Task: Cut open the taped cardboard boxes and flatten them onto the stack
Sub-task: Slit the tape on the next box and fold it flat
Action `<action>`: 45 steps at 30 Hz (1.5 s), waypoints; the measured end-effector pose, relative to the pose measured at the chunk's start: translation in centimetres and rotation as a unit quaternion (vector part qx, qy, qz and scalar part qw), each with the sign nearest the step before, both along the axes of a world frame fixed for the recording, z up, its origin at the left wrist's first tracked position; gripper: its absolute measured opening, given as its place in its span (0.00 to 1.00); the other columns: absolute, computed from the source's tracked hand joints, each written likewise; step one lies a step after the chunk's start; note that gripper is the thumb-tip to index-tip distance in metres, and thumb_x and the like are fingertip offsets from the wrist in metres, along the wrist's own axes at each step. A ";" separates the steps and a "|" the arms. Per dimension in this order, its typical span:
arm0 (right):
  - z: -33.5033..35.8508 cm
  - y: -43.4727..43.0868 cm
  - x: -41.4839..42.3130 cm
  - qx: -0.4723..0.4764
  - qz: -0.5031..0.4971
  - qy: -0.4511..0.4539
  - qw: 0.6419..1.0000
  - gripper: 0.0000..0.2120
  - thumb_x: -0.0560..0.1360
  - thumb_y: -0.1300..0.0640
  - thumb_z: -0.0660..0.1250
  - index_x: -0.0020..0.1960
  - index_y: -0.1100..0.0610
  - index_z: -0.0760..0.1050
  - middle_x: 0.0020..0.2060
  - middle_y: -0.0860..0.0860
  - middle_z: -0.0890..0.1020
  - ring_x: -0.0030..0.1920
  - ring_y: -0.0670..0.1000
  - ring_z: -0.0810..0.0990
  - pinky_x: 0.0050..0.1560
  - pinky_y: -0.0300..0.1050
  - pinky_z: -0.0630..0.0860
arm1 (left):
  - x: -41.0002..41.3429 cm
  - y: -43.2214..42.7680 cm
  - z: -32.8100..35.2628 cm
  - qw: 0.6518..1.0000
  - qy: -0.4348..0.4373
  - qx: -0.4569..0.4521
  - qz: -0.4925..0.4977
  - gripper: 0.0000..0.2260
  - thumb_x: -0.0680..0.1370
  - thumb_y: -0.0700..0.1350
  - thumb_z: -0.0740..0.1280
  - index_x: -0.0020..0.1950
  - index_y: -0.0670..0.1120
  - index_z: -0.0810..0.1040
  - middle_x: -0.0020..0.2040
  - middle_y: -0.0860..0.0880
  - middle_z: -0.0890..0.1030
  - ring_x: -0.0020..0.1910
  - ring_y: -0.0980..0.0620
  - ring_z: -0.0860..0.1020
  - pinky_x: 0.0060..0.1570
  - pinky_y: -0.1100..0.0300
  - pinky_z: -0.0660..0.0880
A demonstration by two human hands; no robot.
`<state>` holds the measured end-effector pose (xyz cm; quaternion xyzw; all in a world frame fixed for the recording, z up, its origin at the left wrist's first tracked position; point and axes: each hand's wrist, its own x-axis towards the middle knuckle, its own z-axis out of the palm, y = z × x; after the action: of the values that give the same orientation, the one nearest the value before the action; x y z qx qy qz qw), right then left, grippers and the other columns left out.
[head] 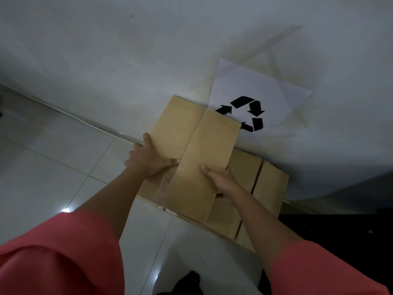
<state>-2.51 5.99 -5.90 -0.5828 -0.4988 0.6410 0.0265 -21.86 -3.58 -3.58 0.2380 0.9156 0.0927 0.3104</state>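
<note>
The left hand (148, 158) and right hand (223, 179) each clasped a side edge of the flattened cardboard box (191, 145), thumbs on top, holding it over the stack of flattened boxes (268, 184) beneath the recycling sign (255, 90).

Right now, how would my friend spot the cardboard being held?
Find the white recycling sign on the wall. Under it a cardboard stack lies on the floor. Only the flattened box is lifted above it, held by the left hand and right hand.
</note>
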 end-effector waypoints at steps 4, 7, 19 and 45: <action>1.0 -0.1 0.8 0.011 -0.010 0.013 1.000 0.37 0.66 0.41 0.75 0.69 0.54 0.66 0.63 0.51 0.77 0.59 0.54 0.77 0.58 0.55 0.77 | 1.4 0.1 1.3 1.000 0.024 -0.004 0.007 0.59 0.56 0.74 0.72 0.76 0.53 0.44 0.73 0.37 0.60 0.71 0.34 0.63 0.64 0.37 0.62; 2.9 -0.1 1.9 0.026 0.003 0.014 1.000 0.32 0.70 0.44 0.73 0.69 0.54 0.67 0.62 0.52 0.77 0.59 0.55 0.78 0.54 0.50 0.77 | 2.7 -0.1 2.8 0.999 0.033 0.002 0.012 0.58 0.59 0.74 0.71 0.76 0.52 0.44 0.73 0.38 0.60 0.71 0.34 0.62 0.65 0.37 0.62; 12.6 -1.6 14.6 0.096 -0.009 0.034 0.995 0.30 0.73 0.45 0.70 0.70 0.54 0.64 0.62 0.50 0.74 0.60 0.55 0.75 0.54 0.52 0.74 | 15.4 -1.6 12.6 0.995 0.064 0.079 0.002 0.60 0.57 0.75 0.71 0.76 0.53 0.43 0.72 0.38 0.60 0.71 0.35 0.62 0.65 0.37 0.63; 33.4 -9.5 70.2 0.324 -0.302 0.072 0.894 0.13 0.81 0.51 0.54 0.54 0.51 0.76 0.44 0.48 0.81 0.41 0.46 0.78 0.36 0.37 0.72 | 68.5 -0.3 25.2 0.928 -0.212 0.285 -0.114 0.73 0.47 0.80 0.68 0.79 0.46 0.37 0.78 0.40 0.54 0.75 0.37 0.56 0.72 0.40 0.58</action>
<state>67.65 -3.49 27.54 -0.6170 -0.4755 0.4449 0.4418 46.61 -3.88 21.61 0.3945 0.7300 0.3621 0.4246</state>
